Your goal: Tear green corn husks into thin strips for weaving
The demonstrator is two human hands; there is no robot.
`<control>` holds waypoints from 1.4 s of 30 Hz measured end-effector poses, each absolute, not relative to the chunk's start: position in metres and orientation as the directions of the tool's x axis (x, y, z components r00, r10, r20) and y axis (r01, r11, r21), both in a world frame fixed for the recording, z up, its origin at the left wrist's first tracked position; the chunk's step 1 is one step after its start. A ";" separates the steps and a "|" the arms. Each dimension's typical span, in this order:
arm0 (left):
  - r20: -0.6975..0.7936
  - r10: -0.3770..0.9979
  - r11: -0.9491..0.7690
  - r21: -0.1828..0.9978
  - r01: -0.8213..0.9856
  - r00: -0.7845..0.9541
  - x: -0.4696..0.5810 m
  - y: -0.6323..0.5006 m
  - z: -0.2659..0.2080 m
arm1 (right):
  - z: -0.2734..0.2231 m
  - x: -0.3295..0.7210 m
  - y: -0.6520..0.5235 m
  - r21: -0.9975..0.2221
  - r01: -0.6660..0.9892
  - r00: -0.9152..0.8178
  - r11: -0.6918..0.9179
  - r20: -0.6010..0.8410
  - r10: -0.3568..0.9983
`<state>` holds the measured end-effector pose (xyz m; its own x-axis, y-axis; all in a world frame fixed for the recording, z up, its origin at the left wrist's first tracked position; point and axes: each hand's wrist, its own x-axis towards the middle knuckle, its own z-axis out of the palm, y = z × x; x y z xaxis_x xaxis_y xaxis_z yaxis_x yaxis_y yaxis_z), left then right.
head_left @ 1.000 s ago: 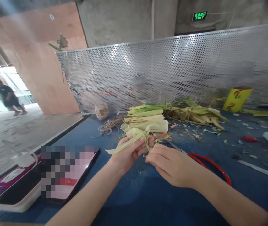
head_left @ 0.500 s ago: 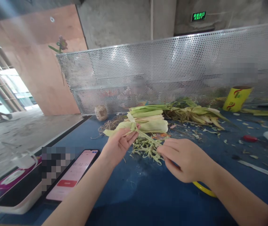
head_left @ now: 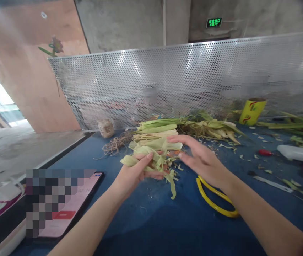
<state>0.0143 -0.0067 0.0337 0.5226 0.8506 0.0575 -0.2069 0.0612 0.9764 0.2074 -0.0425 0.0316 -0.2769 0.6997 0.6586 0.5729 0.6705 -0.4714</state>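
Note:
My left hand (head_left: 138,170) is closed around a pale green bunch of corn husk (head_left: 153,158), with thin knotted strips hanging from it over the blue table (head_left: 151,227). One end of the bunch, by my wrist side, looks twisted or rolled. To its right is my right hand (head_left: 203,156), fingers apart and holding nothing, its fingertips close to the husk. Right behind the bunch lies a pile of flat corn husks (head_left: 156,127). A yellow looped handle (head_left: 215,208) rests below my right forearm, partly covered by it.
Tangled twine (head_left: 117,144) and a whitish roll (head_left: 106,128) lie at the back left. A phone (head_left: 79,202) is at the left. Rightward are a yellow tube (head_left: 252,112), a blade (head_left: 272,184), a white bottle-like object (head_left: 297,153) and scraps. A perforated metal screen (head_left: 167,78) stands behind.
My right hand has let go of the thin strip and opened. My left hand now holds a fuller bunch, with the knotted strips gathered in it. The view has turned slightly right.

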 end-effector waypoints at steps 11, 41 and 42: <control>0.028 0.878 -0.078 0.993 0.085 0.478 0.010 -0.005 0.034 | 0.024 0.195 -0.040 -0.697 0.543 -0.364 0.469 0.308 0.879; 0.224 0.955 -0.270 0.926 0.263 0.194 0.017 -0.003 0.030 | 0.020 0.187 -0.035 -0.908 0.353 -0.115 0.223 0.195 0.974; 0.255 0.953 -0.292 0.917 0.273 0.162 0.017 -0.002 0.030 | 0.020 0.187 -0.034 -0.903 0.368 -0.122 0.221 0.189 0.974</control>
